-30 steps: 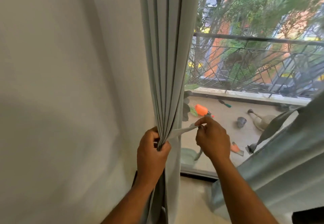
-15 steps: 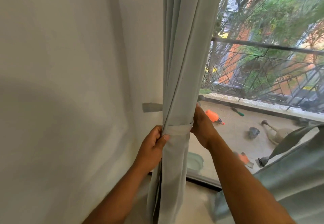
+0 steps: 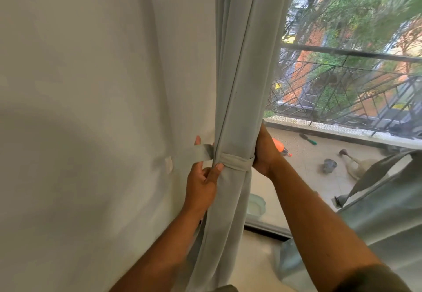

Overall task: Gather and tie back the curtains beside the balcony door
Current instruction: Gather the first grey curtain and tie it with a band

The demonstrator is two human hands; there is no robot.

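My left hand [image 3: 202,177] fingers pinch the tieback strap [image 3: 235,161] beside the curtain [image 3: 237,108]; my right hand [image 3: 265,154] clasps the bundle. If that pinch slackens, I'd expect the strap to unwind.

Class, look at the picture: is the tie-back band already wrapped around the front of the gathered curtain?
Yes: the tie-back band crosses the front of the gathered curtain, cinching it between the left hand and the right hand.

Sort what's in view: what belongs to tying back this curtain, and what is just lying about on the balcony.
In the job:
gathered curtain
tie-back band around it
band's loose end
left hand
right hand
small wall patch

Lying about:
orange bottle
green-handled brush
small grey pot
pale tub
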